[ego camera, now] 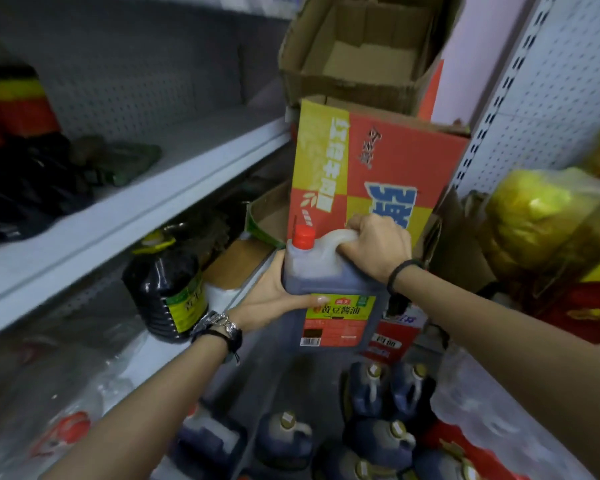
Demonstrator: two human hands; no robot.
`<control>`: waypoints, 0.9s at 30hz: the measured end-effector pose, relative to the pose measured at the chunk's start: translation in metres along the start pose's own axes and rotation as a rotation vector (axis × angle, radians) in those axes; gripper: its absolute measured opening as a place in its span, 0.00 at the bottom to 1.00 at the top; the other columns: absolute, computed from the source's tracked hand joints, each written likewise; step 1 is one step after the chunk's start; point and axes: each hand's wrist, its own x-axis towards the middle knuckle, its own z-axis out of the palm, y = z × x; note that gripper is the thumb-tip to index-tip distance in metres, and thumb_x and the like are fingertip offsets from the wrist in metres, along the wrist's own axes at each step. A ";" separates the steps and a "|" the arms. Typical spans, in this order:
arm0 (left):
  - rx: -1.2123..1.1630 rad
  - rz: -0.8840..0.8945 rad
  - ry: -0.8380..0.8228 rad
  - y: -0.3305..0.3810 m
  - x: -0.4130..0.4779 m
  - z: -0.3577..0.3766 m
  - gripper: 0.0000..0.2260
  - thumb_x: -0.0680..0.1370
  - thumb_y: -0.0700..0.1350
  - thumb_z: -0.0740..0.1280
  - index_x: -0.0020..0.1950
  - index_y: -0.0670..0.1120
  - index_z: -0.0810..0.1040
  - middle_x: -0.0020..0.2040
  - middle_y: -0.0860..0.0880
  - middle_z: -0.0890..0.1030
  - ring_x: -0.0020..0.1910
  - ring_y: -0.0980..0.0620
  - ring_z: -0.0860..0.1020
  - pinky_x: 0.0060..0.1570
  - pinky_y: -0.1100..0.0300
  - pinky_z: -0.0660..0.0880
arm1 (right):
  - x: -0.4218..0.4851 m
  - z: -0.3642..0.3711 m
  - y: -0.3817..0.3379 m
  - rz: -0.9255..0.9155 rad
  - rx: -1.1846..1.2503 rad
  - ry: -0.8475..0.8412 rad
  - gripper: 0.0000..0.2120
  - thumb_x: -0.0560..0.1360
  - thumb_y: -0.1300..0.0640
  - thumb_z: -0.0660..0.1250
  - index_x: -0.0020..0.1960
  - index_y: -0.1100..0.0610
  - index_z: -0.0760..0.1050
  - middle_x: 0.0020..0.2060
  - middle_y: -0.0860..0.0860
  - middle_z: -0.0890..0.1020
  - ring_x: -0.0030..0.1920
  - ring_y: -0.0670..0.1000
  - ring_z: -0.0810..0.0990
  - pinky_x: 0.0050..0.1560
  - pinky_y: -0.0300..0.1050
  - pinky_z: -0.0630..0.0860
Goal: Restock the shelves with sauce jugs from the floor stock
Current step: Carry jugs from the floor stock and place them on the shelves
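Observation:
A dark sauce jug (329, 292) with a red cap and a yellow-green label hangs in the air at the centre, upright. My right hand (378, 247) grips its handle from above. My left hand (274, 303) supports its left side, thumb across the front by the label. Several more dark jugs (385, 410) stand on the floor below. A larger dark jug (167, 289) with a yellow cap and label stands on the lower shelf (229, 296) to the left of the held jug.
A red and yellow carton (371, 168) stands behind the held jug, with an open brown box (357, 60) on top. The upper shelf (174, 188) holds dark bags at its left. Yellow plastic-wrapped goods (541, 220) lie at the right. Plastic packs lie on the floor.

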 end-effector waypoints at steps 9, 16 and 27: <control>0.051 0.053 0.000 0.197 0.007 -0.070 0.40 0.64 0.55 0.79 0.70 0.53 0.64 0.66 0.57 0.74 0.65 0.59 0.73 0.65 0.51 0.72 | 0.049 -0.185 -0.074 -0.037 -0.034 0.074 0.09 0.67 0.56 0.64 0.30 0.57 0.69 0.31 0.53 0.75 0.38 0.59 0.73 0.33 0.43 0.61; 0.018 0.103 0.025 0.341 0.002 -0.122 0.38 0.63 0.55 0.79 0.69 0.52 0.66 0.63 0.55 0.77 0.61 0.58 0.77 0.61 0.52 0.75 | 0.072 -0.323 -0.136 -0.107 -0.067 0.165 0.10 0.67 0.54 0.65 0.29 0.56 0.70 0.34 0.55 0.78 0.41 0.60 0.77 0.33 0.43 0.61; -0.079 0.161 0.065 0.524 -0.040 -0.191 0.36 0.64 0.52 0.79 0.67 0.52 0.67 0.61 0.51 0.80 0.58 0.51 0.80 0.60 0.48 0.76 | 0.081 -0.501 -0.240 -0.221 -0.080 0.252 0.08 0.67 0.55 0.65 0.39 0.58 0.78 0.36 0.55 0.78 0.39 0.58 0.72 0.38 0.43 0.65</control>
